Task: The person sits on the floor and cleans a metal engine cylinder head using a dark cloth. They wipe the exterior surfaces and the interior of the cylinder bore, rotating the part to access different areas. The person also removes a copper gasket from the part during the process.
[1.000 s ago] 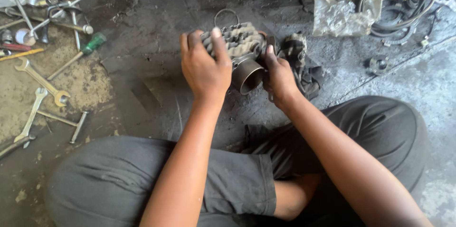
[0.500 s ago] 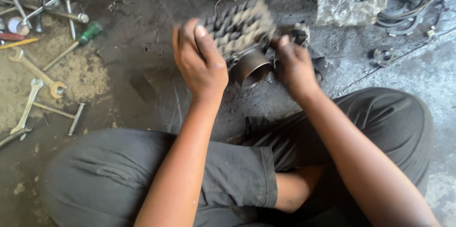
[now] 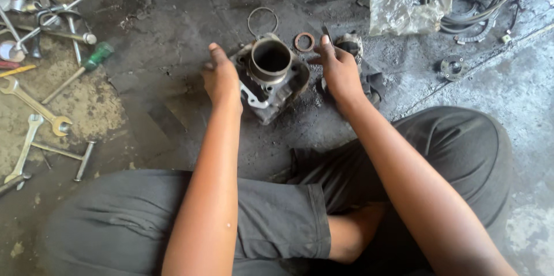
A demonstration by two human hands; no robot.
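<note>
Resting on the floor between both hands — engine cylinder [image 3: 270,77]; left hand [image 3: 221,77] open against it, right hand [image 3: 339,71] open beside.

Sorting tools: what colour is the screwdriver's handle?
Green; the screwdriver shows best in the head view, left of the left hand.

Soft daylight lit the scene, brighter on the floor [image 3: 519,97] to the right of the hands and darker beyond them. Shadows were faint. A plastic bag [image 3: 404,4] past the right hand [image 3: 340,71] shone with glare. Everything looked sharp, with little blur.
</note>
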